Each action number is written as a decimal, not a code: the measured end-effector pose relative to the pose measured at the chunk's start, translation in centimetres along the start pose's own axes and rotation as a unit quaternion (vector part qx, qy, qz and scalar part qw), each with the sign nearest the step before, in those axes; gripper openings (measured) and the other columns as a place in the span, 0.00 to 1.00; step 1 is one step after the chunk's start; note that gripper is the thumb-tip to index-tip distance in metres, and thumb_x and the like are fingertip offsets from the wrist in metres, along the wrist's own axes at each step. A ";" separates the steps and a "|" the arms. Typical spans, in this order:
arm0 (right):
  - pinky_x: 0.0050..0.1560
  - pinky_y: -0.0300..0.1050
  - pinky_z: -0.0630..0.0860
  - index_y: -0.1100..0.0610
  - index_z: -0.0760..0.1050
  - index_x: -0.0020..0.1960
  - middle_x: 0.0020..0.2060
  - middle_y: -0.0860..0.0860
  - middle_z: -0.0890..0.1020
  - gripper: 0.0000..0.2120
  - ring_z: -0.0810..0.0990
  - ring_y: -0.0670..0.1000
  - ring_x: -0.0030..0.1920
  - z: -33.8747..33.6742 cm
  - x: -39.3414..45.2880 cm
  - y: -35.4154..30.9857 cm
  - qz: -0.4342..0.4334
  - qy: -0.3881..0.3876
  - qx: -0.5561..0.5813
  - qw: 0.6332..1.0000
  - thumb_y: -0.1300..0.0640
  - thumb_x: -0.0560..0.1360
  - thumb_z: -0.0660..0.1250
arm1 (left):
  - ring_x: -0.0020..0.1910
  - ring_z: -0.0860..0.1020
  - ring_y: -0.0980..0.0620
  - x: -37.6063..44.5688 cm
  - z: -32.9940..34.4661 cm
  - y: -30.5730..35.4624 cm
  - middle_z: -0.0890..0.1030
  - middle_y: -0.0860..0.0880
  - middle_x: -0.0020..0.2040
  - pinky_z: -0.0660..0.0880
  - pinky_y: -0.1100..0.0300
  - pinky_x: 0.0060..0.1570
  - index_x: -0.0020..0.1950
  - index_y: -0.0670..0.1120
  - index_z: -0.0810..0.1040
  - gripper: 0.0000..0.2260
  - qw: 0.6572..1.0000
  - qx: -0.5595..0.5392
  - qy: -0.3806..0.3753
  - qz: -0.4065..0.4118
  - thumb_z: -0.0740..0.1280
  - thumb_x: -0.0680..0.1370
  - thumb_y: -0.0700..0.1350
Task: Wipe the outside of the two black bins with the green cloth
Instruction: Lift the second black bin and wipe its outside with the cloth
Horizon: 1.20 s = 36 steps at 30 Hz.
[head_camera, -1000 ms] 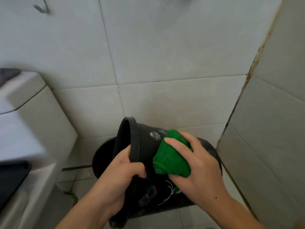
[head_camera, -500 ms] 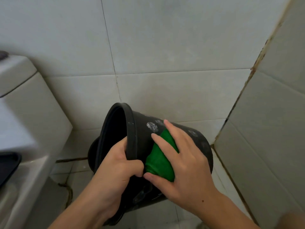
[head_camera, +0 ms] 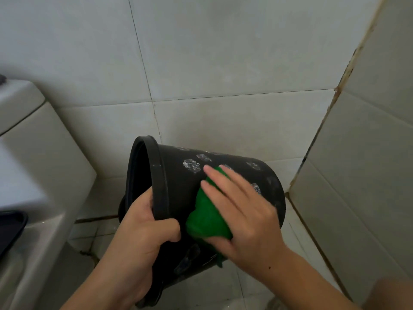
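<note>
A black bin (head_camera: 178, 182) with whitish smudges on its side is tipped over, its mouth facing left. My left hand (head_camera: 143, 231) grips its rim, fingers inside and thumb on the outside. My right hand (head_camera: 245, 215) holds the bunched green cloth (head_camera: 205, 218) against the bin's outer wall, fingers laid over it and thumb beneath. Behind the held bin, low on the left, a dark sliver of the second black bin (head_camera: 121, 209) shows; the rest of it is hidden.
A white toilet tank (head_camera: 33, 153) and bowl fill the left side, with a black seat edge (head_camera: 11, 227) at the far left. Tiled walls meet in a corner (head_camera: 312, 148) on the right. The tiled floor (head_camera: 257, 291) lies below.
My right hand has slid the cloth along the bin's side toward the rim, its fingers now flatter over it. My left hand keeps its grip on the rim.
</note>
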State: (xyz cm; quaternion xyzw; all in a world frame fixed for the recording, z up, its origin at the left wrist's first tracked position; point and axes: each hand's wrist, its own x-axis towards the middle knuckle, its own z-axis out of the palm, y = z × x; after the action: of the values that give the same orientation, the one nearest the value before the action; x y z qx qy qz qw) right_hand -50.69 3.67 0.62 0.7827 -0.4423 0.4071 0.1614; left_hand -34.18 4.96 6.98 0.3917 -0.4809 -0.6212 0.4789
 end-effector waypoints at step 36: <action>0.62 0.52 0.73 0.54 0.82 0.58 0.64 0.59 0.78 0.22 0.77 0.60 0.62 -1.9 0.7 3.1 0.102 0.070 -0.074 0.990 0.38 0.76 0.64 | 0.38 0.83 0.41 -0.4 -1.5 1.2 0.84 0.38 0.43 0.81 0.52 0.35 0.40 0.44 0.84 0.21 0.997 -0.052 0.056 0.022 0.57 0.58 0.28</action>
State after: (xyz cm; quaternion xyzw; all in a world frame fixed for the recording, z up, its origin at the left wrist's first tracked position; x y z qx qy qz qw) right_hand -54.02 2.71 1.98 0.6890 -0.5363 0.4413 0.2074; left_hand -32.39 4.96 7.82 0.3898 -0.4291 -0.6116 0.5384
